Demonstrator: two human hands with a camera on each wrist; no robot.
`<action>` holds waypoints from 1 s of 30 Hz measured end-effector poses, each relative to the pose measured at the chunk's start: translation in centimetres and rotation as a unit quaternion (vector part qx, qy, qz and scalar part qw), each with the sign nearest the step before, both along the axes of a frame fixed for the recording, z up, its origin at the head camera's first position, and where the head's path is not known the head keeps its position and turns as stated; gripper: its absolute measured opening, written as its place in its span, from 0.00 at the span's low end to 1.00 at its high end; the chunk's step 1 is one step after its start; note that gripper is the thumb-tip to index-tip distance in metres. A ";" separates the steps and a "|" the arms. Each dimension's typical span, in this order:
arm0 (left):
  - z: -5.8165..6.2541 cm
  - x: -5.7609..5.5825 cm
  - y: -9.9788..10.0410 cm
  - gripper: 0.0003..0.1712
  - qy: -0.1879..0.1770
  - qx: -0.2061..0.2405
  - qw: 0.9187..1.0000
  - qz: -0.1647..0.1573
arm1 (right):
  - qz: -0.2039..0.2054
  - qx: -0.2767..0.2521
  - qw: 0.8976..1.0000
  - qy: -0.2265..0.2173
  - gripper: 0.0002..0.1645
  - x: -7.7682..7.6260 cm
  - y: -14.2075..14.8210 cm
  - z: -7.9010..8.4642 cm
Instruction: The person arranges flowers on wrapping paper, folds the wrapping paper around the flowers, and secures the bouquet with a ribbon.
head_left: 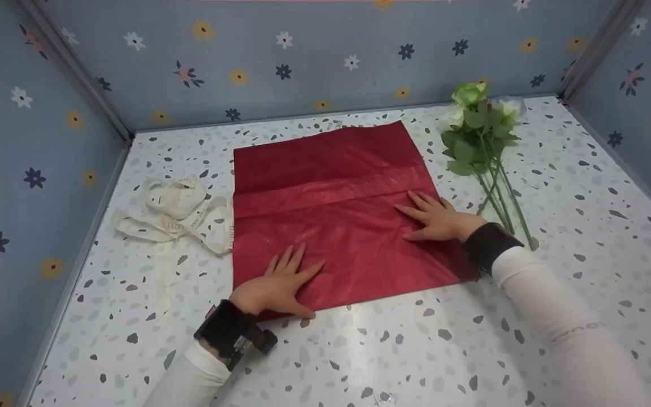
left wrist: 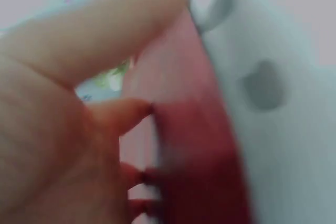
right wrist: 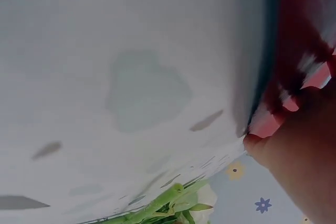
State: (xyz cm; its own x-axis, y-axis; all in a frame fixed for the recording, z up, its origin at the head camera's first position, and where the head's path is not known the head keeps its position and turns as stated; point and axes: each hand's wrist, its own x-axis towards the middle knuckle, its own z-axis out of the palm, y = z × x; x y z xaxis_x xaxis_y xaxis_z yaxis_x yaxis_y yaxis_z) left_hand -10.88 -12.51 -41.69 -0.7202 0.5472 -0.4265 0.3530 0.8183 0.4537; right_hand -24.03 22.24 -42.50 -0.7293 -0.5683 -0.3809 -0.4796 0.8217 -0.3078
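Resting flat on a red sheet (head_left: 331,220), 2 bare hands lie with fingers spread and nearly straight, gripping nothing. The left hand (head_left: 273,288) is by the sheet's near left corner, its fingers pointing toward the far side and its thumb reaching the near edge. The right hand (head_left: 435,221) lies by the sheet's right edge, its fingers pointing left and away across the surface. In the wrist views, the left of them blurred, fingertips meet the red material.

The sheet lies spread in the middle of a speckled white table (head_left: 404,350), with a crease running across it from left to right and small wrinkles on the near part. Just left of it, a cream ribbon (head_left: 174,226) with printed lettering sits in loose loops, 1 end trailing toward the near side; a loop comes up to the sheet's left edge, and whether it runs underneath cannot be told. On the right, a bunch of flowers (head_left: 475,120) has green and pale blooms facing away and stems crossing toward the right wrist. Each wrist wears a black band (head_left: 492,246) above a white sleeve (head_left: 563,316). Blue flower-printed panels (head_left: 314,34) enclose the table on 3 sides
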 end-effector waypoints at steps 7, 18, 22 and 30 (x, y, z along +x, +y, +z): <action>-0.6 -0.6 -0.1 0.56 0.021 0.000 1.000 0.002 | -0.006 0.029 0.999 0.019 0.48 0.0 -0.2 0.2; -1.2 -3.5 -1.5 0.54 0.047 0.017 0.998 -0.025 | -0.019 0.037 0.998 0.050 0.46 0.6 0.0 0.5; -1.0 -4.7 -1.6 0.59 0.051 -0.006 0.998 -0.022 | -0.025 0.049 0.997 0.054 0.46 1.1 -0.2 0.7; -0.2 -5.9 -1.9 0.65 0.039 -0.051 0.996 0.057 | -0.039 0.072 0.993 0.091 0.44 2.9 -1.1 0.3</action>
State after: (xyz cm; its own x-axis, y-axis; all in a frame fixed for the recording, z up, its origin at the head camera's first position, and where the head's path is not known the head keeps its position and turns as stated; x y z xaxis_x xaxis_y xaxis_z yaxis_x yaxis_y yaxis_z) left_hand -16.75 -14.37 -41.92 -0.8083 0.4163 -0.4164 0.2861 0.8958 0.3402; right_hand -21.14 21.17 -42.24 -0.8328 -0.4573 -0.3119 -0.4502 0.8874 -0.0992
